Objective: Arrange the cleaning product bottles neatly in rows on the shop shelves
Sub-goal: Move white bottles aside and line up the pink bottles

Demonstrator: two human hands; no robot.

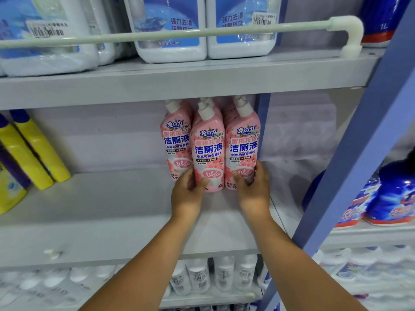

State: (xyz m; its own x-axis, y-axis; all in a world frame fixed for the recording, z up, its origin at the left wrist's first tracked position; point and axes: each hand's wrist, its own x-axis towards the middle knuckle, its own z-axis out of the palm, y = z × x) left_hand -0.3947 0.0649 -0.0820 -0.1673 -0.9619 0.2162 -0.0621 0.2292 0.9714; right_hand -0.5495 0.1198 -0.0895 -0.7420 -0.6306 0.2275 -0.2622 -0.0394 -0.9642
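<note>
**Both hands on the pink toilet-cleaner bottles, middle shelf**

At the centre of the frame, a cluster of pink toilet-cleaner bottles stands upright at the right end of the grey middle shelf, tight against the blue divider post. Three front bottles show their labels. The left hand wraps its thumb and fingers round the base of the middle pink bottle; its fingertips vanish behind the bottle. The right hand clasps the lower part of the right pink bottle, thumb on the front, fingers curling round its right side. The left pink bottle stands just behind and beside the middle one, partly covered by it. More pink bottles stand behind these; only caps and shoulders show, so their number cannot be told.

At the upper edge, white jugs with blue labels sit behind a pale rail, their tops cut off. Yellow bottles lean at the left edge, partly out of frame. Blue and red bottles at the right, and the white bottles on the shelf below, are too blurred to read.
</note>
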